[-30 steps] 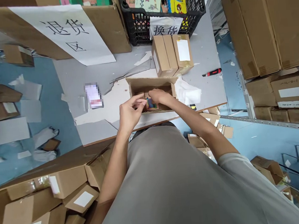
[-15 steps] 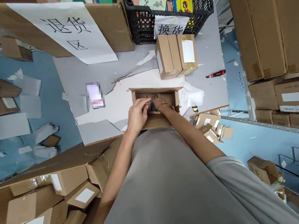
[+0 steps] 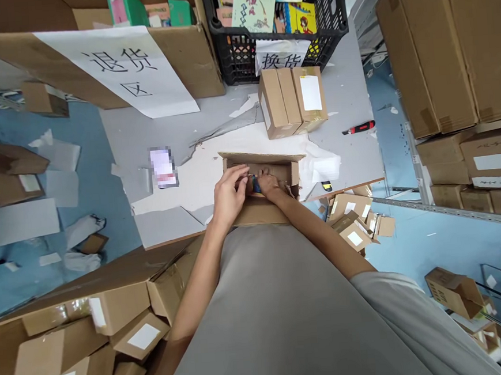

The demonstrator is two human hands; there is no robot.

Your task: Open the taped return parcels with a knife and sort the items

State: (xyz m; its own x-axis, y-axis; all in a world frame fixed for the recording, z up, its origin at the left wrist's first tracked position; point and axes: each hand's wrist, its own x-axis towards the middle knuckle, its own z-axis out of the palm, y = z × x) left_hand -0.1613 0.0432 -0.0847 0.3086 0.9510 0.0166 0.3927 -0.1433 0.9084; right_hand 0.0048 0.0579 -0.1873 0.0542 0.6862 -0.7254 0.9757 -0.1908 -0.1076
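An open cardboard box [image 3: 261, 214] stands at the table's front edge, close against my body. My left hand [image 3: 229, 194] reaches over its left side, thumb and fingertips drawn close together; whatever may be between them is too small to make out. Inside the box, my right hand [image 3: 269, 182] is closed at a small blue, shiny item [image 3: 256, 185]. Most of that item is hidden by the fingers, so its kind does not show. The two hands are close together but apart.
Behind the box stand closed cartons [image 3: 292, 102], a black crate [image 3: 239, 44] of booklets and a large carton [image 3: 197, 59]. A red utility knife [image 3: 361, 127] lies right; crumpled white wrapping [image 3: 327, 169] is beside the box. A blurred phone-like rectangle [image 3: 163, 167] lies left.
The camera view has shifted slightly, so the table appears lower. Both hands stay at the box, with only small finger movement; the right fingers remain at the blue item.
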